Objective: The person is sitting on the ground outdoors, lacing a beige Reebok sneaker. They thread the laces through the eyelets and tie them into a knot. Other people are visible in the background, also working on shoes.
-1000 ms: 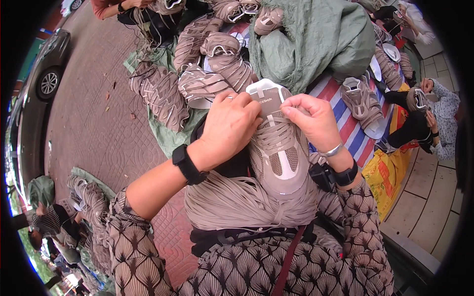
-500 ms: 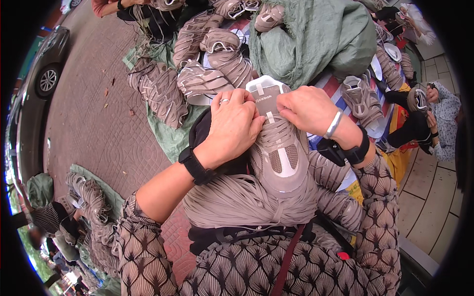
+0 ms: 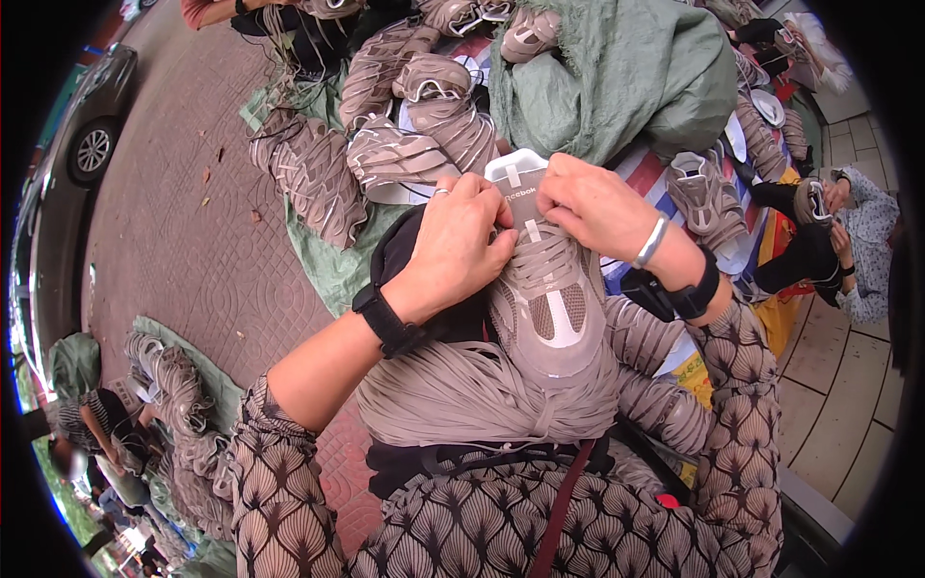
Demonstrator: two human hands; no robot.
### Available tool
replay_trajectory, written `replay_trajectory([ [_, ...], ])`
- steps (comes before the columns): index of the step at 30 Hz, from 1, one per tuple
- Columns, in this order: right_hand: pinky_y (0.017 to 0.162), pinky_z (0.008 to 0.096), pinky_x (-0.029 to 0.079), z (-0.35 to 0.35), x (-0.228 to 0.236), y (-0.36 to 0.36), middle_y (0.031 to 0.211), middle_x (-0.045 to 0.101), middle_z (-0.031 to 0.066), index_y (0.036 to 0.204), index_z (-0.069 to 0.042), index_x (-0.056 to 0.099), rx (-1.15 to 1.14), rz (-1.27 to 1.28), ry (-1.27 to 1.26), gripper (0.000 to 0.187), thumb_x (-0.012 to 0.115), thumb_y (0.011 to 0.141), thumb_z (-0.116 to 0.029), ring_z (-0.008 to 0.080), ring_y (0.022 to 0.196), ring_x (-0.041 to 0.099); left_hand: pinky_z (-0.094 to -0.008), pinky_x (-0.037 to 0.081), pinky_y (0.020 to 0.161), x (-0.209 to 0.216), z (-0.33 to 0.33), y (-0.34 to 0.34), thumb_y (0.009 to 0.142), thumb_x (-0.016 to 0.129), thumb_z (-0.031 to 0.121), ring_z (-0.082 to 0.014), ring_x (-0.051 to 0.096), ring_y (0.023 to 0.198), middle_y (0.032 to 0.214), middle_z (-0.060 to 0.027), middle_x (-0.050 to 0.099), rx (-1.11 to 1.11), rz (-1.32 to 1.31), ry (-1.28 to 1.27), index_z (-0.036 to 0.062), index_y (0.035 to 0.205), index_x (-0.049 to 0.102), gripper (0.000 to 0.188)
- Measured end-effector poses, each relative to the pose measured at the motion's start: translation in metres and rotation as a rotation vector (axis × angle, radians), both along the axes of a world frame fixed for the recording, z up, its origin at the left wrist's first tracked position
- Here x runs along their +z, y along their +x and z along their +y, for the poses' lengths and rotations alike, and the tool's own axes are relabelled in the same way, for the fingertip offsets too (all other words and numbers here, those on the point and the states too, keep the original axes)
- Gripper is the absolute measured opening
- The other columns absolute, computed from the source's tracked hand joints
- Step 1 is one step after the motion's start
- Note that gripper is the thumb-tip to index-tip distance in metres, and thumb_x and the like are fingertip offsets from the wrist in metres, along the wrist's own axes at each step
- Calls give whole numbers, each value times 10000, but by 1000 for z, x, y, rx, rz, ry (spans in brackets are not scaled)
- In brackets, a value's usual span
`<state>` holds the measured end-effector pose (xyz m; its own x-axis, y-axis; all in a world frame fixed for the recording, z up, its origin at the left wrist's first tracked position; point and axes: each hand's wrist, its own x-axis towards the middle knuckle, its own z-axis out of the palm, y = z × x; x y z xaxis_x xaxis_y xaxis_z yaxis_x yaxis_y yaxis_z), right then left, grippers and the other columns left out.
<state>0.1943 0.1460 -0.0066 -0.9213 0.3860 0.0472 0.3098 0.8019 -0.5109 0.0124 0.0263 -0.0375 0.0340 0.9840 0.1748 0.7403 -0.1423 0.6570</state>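
Note:
A grey-beige sneaker [image 3: 557, 352] lies toe toward me on a thick bundle of loose beige laces [image 3: 448, 395] in my lap. Light laces [image 3: 542, 258] cross its front in rows, and its padded tongue [image 3: 521, 204] stands up with a white rim. My left hand [image 3: 453, 241] is closed at the left upper eyelet edge, fingers bent and thumb pressed in. On the opposite edge, my right hand [image 3: 599, 207] pinches beside the tongue. Whether a lace end sits in either pinch is hidden by the fingers.
Beyond my hands lie several lace-wrapped sneakers [image 3: 405, 154] and a green woven sack [image 3: 617, 82]. More wrapped shoes [image 3: 660, 414] sit beside my lap at right. A seated person [image 3: 858, 226] handles a shoe at far right. A parked car [image 3: 82, 164] stands left of the brick paving [image 3: 183, 241].
My left hand has shifted slightly right and its fingers have lifted a little. My right hand has drawn slightly up toward the tongue's edge. The sneaker stays almost in place.

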Motion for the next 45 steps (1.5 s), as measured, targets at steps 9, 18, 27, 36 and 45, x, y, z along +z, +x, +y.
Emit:
replay_trajectory([
  [9, 722, 373, 461, -17, -21, -6, 897, 545, 112, 848, -36, 614, -119, 339, 205, 99, 677, 794, -89, 298, 844, 577, -451, 369, 962, 4, 9, 8, 741, 702, 99, -322, 507, 1070, 1044, -104, 565, -85, 292, 206, 58, 823, 591, 143],
  [18, 682, 234, 457, -63, -48, 82, 1008, 496, 42, 1043, -14, 590, -710, 321, -407, 202, 659, 855, -43, 86, 733, 527, -457, 429, 914, 12, -102, -162, 754, 660, 63, -377, 534, 1093, 1154, -169, 578, 119, 481, -96, 23, 819, 581, 110],
  [27, 552, 209, 479, -44, -71, 92, 1122, 506, 54, 1033, -35, 551, -651, 364, -869, 153, 620, 916, -106, 77, 667, 558, -476, 450, 838, -56, -322, -282, 796, 616, 139, -369, 554, 992, 1053, -158, 598, 804, 703, -542, 26, 872, 617, 136],
  [36, 605, 405, 510, -37, -39, 128, 900, 608, 114, 1038, -99, 620, -607, -198, 505, 201, 560, 848, -74, 339, 749, 647, -311, 586, 907, -93, -352, -268, 1038, 373, 74, -241, 631, 1101, 1427, -215, 464, 559, -1980, 145, -93, 1335, 390, 342],
  [45, 762, 371, 532, 5, -73, 317, 991, 642, 118, 1121, -22, 611, -1072, 249, -964, 205, 527, 935, -44, 272, 864, 640, -344, 580, 942, -130, -323, -278, 1031, 410, 68, -295, 638, 1100, 1198, -246, 605, 875, -2070, 431, -104, 1244, 442, 276],
])
